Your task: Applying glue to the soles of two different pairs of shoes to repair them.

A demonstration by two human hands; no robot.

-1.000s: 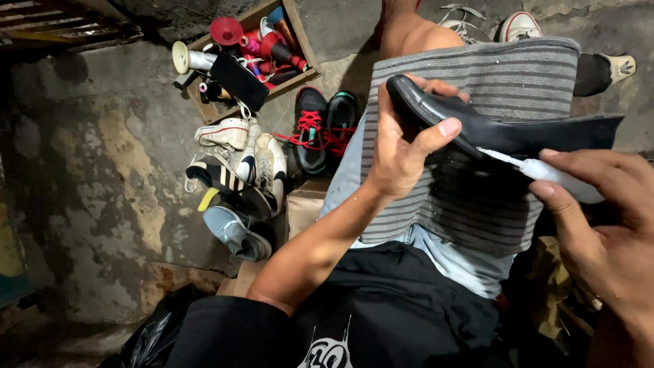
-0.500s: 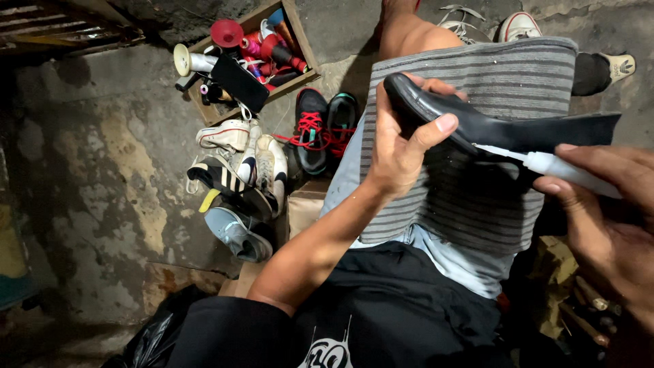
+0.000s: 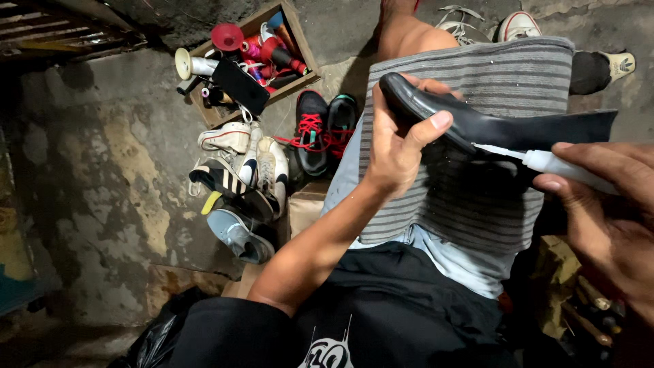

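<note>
My left hand grips the toe end of a black shoe sole, thumb on top, holding it over a grey striped cloth spread on my lap. My right hand holds a small white glue tube. The tube's thin nozzle touches the lower edge of the sole near its middle.
On the stained concrete floor lies a pile of worn sneakers, with a black pair with red laces beside it. A wooden box at the top holds thread spools and tools. More white shoes lie beyond my knee.
The sole has tilted slightly in my left hand. My right hand has shifted a little, with the tube's nozzle staying at the sole's edge.
</note>
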